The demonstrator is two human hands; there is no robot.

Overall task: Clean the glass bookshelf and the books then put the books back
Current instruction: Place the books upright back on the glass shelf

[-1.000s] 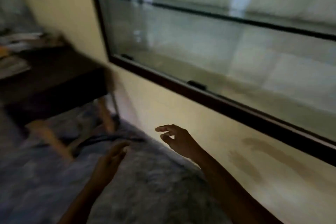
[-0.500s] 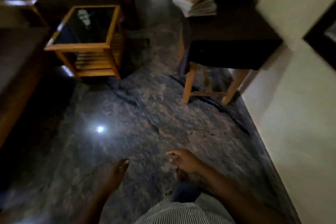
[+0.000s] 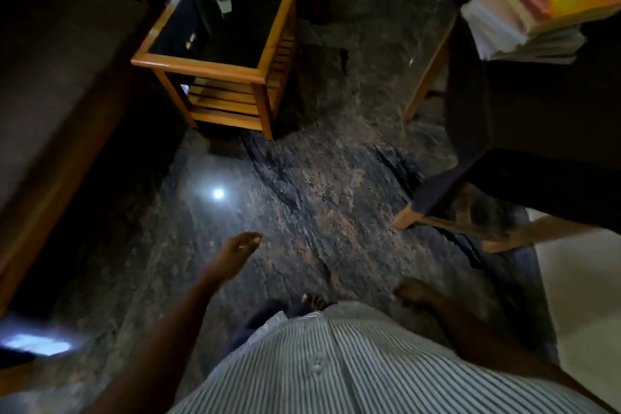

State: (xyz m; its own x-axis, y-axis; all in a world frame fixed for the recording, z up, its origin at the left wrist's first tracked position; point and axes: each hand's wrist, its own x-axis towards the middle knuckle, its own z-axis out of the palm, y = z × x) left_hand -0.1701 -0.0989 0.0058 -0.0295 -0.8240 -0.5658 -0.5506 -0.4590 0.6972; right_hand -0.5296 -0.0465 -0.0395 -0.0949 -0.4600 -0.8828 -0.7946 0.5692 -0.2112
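book stack (image 3: 531,10) on dark table (image 3: 554,118), far edge; bookshelf out of view. left hand (image 3: 240,245) well short of table, fingers loose, empty. right hand (image 3: 415,292) nearer table, loosely curled, empty. best approach, likely: step to table, lift stack two-handed from underneath - looks uneven, may slide.

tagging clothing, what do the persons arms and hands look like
The left hand and right hand wear no gloves, and no sleeve covers either forearm. No watch or ring shows in the dim light. The shirt is white with thin dark stripes.
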